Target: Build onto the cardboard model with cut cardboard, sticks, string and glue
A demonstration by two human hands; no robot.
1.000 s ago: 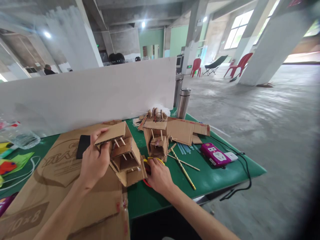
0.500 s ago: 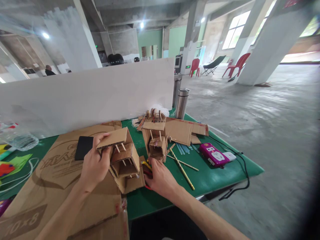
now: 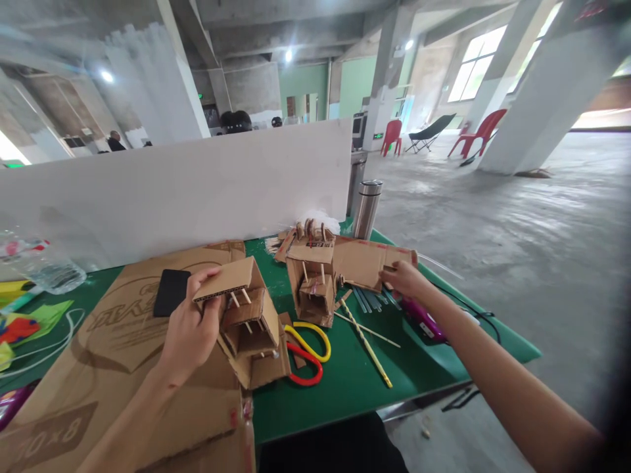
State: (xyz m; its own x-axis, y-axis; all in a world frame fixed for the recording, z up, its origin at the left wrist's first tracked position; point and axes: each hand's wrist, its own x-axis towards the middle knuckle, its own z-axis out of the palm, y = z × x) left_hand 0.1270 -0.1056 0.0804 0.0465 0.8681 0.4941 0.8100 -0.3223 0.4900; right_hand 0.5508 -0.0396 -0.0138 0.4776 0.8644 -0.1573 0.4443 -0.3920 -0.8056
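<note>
My left hand (image 3: 194,328) grips the top flap of a stepped cardboard model (image 3: 246,322), thumb beneath and fingers above. Short wooden sticks poke out between its levels. To its right lie scissors (image 3: 310,355) with one red and one yellow handle loop, their blades hidden by cardboard. At the right, my right hand (image 3: 407,281) has its fingers closed at the edge of a cardboard scrap (image 3: 386,277), beside a larger cardboard strip (image 3: 359,259). A second cardboard model (image 3: 313,279) with sticks stands between the hands.
Pale glue sticks (image 3: 367,299), a yellow twisted rod (image 3: 367,345) and a purple device (image 3: 424,322) lie on the green tabletop (image 3: 340,407). A steel flask (image 3: 367,210) stands at the back by a white panel (image 3: 197,190). A flattened carton (image 3: 162,368) covers the left side.
My right hand has left the scissors and moved right and away to the cardboard scrap. Both scissor handles now show. The left hand keeps its hold on the model.
</note>
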